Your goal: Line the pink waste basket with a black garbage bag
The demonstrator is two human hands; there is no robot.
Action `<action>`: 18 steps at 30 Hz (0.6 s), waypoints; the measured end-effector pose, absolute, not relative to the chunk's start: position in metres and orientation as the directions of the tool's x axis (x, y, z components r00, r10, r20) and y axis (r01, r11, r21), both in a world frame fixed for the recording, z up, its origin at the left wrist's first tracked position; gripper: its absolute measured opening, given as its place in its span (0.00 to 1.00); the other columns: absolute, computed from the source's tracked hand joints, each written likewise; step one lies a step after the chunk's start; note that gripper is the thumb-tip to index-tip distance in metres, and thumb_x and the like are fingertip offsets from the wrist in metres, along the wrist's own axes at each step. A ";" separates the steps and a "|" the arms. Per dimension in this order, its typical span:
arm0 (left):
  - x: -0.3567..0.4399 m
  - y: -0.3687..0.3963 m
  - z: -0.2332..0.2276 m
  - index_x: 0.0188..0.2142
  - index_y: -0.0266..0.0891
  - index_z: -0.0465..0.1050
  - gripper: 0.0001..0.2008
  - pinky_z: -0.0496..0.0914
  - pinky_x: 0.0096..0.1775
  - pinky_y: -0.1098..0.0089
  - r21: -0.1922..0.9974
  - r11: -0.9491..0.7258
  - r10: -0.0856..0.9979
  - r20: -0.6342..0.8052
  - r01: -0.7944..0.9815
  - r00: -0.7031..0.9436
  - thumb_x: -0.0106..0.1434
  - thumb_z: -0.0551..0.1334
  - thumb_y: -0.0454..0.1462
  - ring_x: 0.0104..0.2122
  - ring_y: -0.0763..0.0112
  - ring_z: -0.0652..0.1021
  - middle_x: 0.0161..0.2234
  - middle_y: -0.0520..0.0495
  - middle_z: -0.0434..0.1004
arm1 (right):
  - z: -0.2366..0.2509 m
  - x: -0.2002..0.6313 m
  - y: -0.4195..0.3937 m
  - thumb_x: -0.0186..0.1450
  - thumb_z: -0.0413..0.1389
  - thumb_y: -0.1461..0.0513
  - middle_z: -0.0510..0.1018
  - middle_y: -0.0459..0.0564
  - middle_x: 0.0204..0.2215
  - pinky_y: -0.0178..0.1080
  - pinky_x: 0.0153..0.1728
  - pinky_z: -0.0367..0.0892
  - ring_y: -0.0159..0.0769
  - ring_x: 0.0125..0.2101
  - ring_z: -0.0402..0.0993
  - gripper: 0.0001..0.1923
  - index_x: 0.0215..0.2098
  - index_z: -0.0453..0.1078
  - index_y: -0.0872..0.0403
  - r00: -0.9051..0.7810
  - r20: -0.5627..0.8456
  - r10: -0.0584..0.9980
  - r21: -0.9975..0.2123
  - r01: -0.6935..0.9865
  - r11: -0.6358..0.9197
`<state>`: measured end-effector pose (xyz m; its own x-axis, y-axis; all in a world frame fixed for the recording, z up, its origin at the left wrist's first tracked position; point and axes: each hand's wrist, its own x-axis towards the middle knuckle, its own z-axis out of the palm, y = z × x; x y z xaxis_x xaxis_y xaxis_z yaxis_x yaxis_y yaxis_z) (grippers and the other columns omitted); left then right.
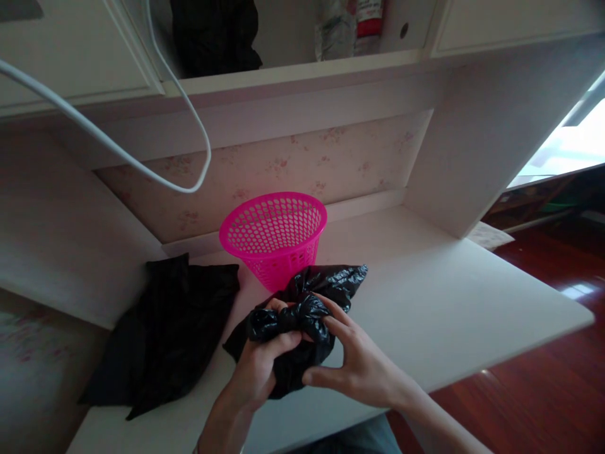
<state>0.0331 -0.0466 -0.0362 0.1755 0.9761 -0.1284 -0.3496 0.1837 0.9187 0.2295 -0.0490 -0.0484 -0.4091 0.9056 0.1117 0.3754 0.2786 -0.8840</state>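
Observation:
A shiny black plastic bag [326,280], bunched and twisted at its top, is between my hands just above the white desk. My left hand [262,359] is closed around the gathered part, its thumb lying across the front. From the right, my right hand [352,359] grips the same bag, fingers over the top bunch and thumb against the lower side. Some fingertips are hidden by the folds. Directly behind the bag stands a pink perforated plastic basket [274,252], upright, with no liner visible in it.
A larger black bag [174,334] lies on the white desk [425,302] at left. A white cable [142,165] hangs in front of the shelf [293,75], which holds another black bag [212,34] and a red-labelled container [369,22]. Side panels flank the desk.

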 end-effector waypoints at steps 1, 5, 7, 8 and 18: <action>0.032 -0.046 -0.038 0.36 0.41 0.72 0.14 0.75 0.47 0.64 0.929 0.175 0.976 -0.121 -0.327 0.180 0.57 0.76 0.40 0.40 0.64 0.80 0.40 0.50 0.80 | -0.048 0.230 -0.049 0.62 0.68 0.44 0.56 0.63 0.74 0.59 0.70 0.60 0.58 0.71 0.59 0.34 0.58 0.75 0.56 -0.393 0.117 0.912 -0.894 0.358 0.269; 0.030 -0.046 -0.044 0.37 0.41 0.73 0.15 0.71 0.53 0.62 0.982 0.051 0.989 -0.024 -0.183 0.145 0.61 0.74 0.46 0.48 0.61 0.78 0.49 0.47 0.78 | -0.052 0.229 -0.050 0.70 0.59 0.44 0.58 0.65 0.73 0.58 0.68 0.63 0.57 0.69 0.63 0.25 0.47 0.78 0.57 -0.282 0.194 0.940 -0.894 0.344 0.288; 0.029 -0.045 -0.044 0.40 0.42 0.75 0.19 0.71 0.52 0.62 0.985 0.050 0.988 -0.023 -0.168 0.156 0.64 0.70 0.53 0.48 0.59 0.78 0.47 0.46 0.79 | -0.055 0.228 -0.050 0.73 0.56 0.46 0.60 0.63 0.72 0.54 0.66 0.66 0.54 0.66 0.67 0.22 0.42 0.78 0.56 -0.276 0.229 0.934 -0.894 0.319 0.313; 0.028 -0.044 -0.042 0.42 0.42 0.76 0.21 0.71 0.52 0.62 0.991 0.044 0.988 -0.025 -0.129 0.151 0.66 0.67 0.56 0.48 0.58 0.78 0.45 0.45 0.80 | -0.056 0.229 -0.050 0.74 0.54 0.47 0.60 0.62 0.72 0.52 0.65 0.67 0.52 0.65 0.68 0.21 0.40 0.77 0.55 -0.277 0.245 0.929 -0.897 0.299 0.326; 0.022 -0.021 -0.046 0.30 0.42 0.73 0.25 0.72 0.42 0.66 0.877 -0.165 0.950 0.265 0.451 -0.168 0.72 0.53 0.56 0.36 0.61 0.79 0.30 0.47 0.78 | -0.063 0.243 -0.057 0.76 0.52 0.51 0.60 0.50 0.71 0.45 0.63 0.66 0.48 0.69 0.59 0.18 0.34 0.74 0.51 -0.163 0.229 0.960 -0.954 0.160 0.255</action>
<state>0.0218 -0.0209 -0.0460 -0.1683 0.9495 0.2647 0.4506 -0.1647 0.8774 0.2426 -0.0567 -0.0632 -0.1625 0.9597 0.2293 0.1599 0.2550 -0.9536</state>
